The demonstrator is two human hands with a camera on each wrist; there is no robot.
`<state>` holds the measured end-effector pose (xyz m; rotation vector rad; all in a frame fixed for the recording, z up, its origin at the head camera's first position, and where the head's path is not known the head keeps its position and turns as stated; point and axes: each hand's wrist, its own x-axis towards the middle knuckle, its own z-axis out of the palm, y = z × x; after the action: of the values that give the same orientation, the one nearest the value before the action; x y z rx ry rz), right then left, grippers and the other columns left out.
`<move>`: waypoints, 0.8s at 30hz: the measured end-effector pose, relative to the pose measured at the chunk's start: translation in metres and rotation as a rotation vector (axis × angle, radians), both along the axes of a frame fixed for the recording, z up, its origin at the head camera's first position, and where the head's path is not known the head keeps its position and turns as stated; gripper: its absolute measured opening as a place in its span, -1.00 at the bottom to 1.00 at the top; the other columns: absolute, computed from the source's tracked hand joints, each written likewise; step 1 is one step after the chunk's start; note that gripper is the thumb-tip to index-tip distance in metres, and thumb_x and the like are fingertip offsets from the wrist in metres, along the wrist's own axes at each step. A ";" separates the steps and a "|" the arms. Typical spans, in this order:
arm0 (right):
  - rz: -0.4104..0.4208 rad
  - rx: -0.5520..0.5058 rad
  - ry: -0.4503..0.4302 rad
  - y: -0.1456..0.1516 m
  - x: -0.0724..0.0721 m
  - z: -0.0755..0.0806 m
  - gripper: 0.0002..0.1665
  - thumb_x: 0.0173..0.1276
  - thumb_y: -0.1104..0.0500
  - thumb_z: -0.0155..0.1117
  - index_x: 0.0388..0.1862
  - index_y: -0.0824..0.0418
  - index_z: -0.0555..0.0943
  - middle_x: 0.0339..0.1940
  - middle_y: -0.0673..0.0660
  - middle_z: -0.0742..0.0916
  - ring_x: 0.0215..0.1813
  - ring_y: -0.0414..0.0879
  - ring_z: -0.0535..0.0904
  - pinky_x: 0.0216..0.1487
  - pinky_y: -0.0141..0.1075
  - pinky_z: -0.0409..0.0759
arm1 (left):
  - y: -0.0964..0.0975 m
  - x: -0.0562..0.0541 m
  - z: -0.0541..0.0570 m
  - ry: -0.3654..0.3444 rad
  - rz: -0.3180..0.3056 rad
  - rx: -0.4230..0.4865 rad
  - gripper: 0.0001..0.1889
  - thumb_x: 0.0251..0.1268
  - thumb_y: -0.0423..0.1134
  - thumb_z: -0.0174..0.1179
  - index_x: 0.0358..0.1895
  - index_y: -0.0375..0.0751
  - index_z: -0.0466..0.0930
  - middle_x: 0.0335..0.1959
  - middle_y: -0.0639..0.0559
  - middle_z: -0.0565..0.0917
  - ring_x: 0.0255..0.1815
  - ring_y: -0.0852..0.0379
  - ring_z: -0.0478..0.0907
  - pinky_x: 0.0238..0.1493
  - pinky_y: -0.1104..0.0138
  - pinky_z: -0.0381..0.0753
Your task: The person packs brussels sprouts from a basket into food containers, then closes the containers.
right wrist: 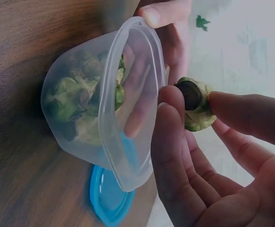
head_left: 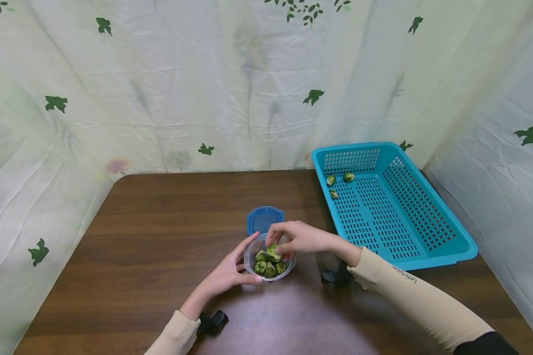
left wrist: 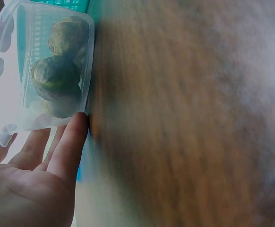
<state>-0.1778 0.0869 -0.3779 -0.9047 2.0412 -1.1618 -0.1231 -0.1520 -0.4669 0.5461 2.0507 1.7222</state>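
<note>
A clear plastic container [right wrist: 111,94] stands on the table with several Brussels sprouts [head_left: 266,268] inside. My left hand [head_left: 226,273] grips it from the left, with the thumb at the near rim and the fingers round the side. Just over the container's open mouth, my right hand [head_left: 299,237] pinches a single Brussels sprout [right wrist: 201,106] between thumb and fingertips. Its dark cut end shows in the right wrist view. Behind the container lies a blue lid [head_left: 263,215], flat on the wood.
A large turquoise plastic basket [head_left: 462,246] sits at the right, slotted in floor and walls. In its far left corner lie three Brussels sprouts [head_left: 348,177]. The brown wooden table [head_left: 160,222] meets a leaf-patterned curtain [head_left: 169,98] at the back.
</note>
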 end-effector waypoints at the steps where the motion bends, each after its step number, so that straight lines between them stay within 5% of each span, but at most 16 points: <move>1: 0.000 0.005 0.005 -0.001 0.000 -0.001 -0.81 0.34 0.39 0.15 -0.09 0.23 0.54 -0.18 0.12 0.64 -0.36 0.22 0.65 -0.35 -0.17 0.66 | 0.000 0.000 0.000 -0.002 0.001 -0.001 -0.03 0.14 -0.31 0.37 0.54 -0.01 -0.09 0.48 -0.24 0.02 0.38 -0.19 0.17 0.20 0.06 0.40; 12: -0.009 0.057 0.027 -0.002 0.002 -0.005 -0.78 0.31 0.47 0.07 -0.09 0.37 0.54 -0.12 0.27 0.63 -0.34 0.03 0.66 -0.33 -0.22 0.66 | 0.000 0.001 0.001 0.017 0.002 -0.002 -0.02 0.13 -0.28 0.38 0.54 -0.04 -0.09 0.48 -0.24 0.01 0.37 -0.20 0.18 0.18 0.06 0.42; 24: -0.042 -0.040 0.010 0.017 -0.008 0.006 -0.80 0.35 0.39 0.12 -0.06 0.36 0.53 -0.15 0.20 0.62 -0.29 0.10 0.65 -0.21 -0.09 0.65 | 0.001 0.000 0.002 0.018 0.008 0.007 0.00 0.10 -0.31 0.39 0.54 -0.05 -0.08 0.47 -0.23 0.05 0.33 -0.19 0.24 0.15 0.12 0.46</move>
<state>-0.1856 0.1035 -0.3719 -0.8924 2.0601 -1.2272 -0.1227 -0.1510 -0.4653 0.5581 2.0630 1.7360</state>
